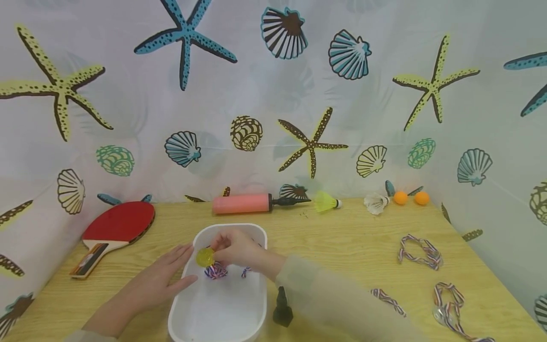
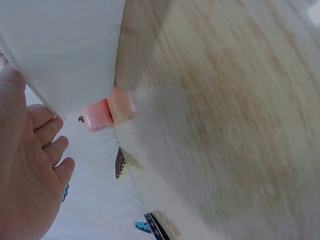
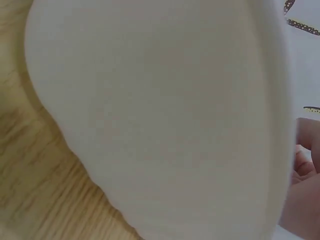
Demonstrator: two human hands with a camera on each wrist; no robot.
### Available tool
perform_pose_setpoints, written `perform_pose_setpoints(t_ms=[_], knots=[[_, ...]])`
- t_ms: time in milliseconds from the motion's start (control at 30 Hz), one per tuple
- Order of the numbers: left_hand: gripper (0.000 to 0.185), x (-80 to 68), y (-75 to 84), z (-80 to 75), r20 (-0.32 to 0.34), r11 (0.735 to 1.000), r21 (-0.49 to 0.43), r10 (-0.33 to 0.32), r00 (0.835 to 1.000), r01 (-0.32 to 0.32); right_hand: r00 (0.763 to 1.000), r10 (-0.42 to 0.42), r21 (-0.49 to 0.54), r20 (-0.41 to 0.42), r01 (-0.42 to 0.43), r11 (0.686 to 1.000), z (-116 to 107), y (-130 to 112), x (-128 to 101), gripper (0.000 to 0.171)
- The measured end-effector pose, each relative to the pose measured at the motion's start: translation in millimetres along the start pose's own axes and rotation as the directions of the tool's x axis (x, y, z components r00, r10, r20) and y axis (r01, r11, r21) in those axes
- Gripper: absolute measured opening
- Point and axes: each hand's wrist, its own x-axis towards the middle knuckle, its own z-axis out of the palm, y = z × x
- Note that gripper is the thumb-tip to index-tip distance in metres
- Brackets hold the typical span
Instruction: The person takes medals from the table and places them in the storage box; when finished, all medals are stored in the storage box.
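Observation:
A white plastic bin [image 1: 224, 308] stands on the table in front of me. Inside it, my right hand [image 1: 237, 249] pinches a gold medal [image 1: 205, 257] between thumb and fingers. A striped red, white and blue ribbon [image 1: 216, 270] bunches just below the medal, with another bit of ribbon [image 1: 246, 271] nearby. My left hand [image 1: 160, 275] rests at the bin's left rim, fingers extended; in the left wrist view its fingertips touch the rim. The bin's outer wall [image 3: 160, 110] covers much of the right wrist view, hiding most of the right hand [image 3: 305, 185].
A red table tennis paddle [image 1: 121, 223] lies left. Along the back are a pink hand pump [image 1: 241, 204], yellow shuttlecock [image 1: 325, 202], white shuttlecock [image 1: 376, 203] and two orange balls [image 1: 400, 197]. Ribboned medals [image 1: 448, 304] lie right; a black object [image 1: 282, 311] stands beside the bin.

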Motion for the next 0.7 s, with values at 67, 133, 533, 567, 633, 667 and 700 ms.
perform_pose_setpoints(t_ms=[67, 133, 533, 567, 633, 667, 700], knots=[[0.078, -0.1, -0.7, 0.1, 0.0, 1.0, 0.0, 0.0, 1.0, 0.0, 1.0, 0.007, -0.025, -0.011, -0.007, 1.0, 2.7, 4.5, 2.9, 0.011], [0.078, -0.2, -1.5, 0.4, -0.002, 1.0, 0.0, 0.003, 1.0, -0.003, 1.0, 0.011, -0.064, -0.026, -0.013, 0.998, 5.3, 8.6, 4.7, 0.012], [0.08, -0.3, -2.4, 0.7, -0.011, 1.0, 0.011, 0.013, 1.0, -0.013, 0.996, 0.008, -0.308, -0.089, -0.035, 0.951, 14.3, 24.9, 8.5, 0.02], [0.08, -0.3, -2.1, 0.5, -0.011, 1.0, 0.012, 0.016, 1.0, -0.016, 0.996, 0.008, -0.337, -0.092, -0.039, 0.941, 14.6, 25.9, 8.8, 0.02], [0.08, -0.6, -1.5, -0.1, -0.013, 1.0, 0.012, 0.022, 1.0, -0.022, 0.996, 0.012, -0.374, -0.086, -0.044, 0.926, 15.0, 27.4, 8.8, 0.02], [0.08, -0.7, -1.2, -0.3, -0.015, 1.0, 0.013, 0.025, 1.0, -0.025, 0.996, 0.014, -0.387, -0.085, -0.046, 0.921, 15.0, 27.9, 8.8, 0.019], [0.08, -0.8, -1.1, -0.5, -0.017, 1.0, 0.013, 0.026, 1.0, -0.026, 0.996, 0.02, -0.396, -0.085, -0.052, 0.917, 15.1, 27.9, 8.6, 0.019]])
